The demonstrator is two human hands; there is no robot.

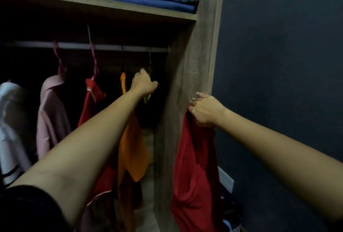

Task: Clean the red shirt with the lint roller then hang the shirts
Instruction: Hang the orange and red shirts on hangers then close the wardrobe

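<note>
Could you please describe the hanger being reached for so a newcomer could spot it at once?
Inside the wooden wardrobe, follow the rail to its right end. The hanger there, gripped by the left hand beside the orange garment, is the only yellow-green one.

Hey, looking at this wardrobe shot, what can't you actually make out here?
Head view, green hanger: mostly hidden by the left hand gripping it and by shadow.
Head view, red shirt: bottom cut off by the frame edge; top bunched in the right hand.
Head view, space behind the orange garment: too dark.
Lint roller: nowhere in view.
</note>
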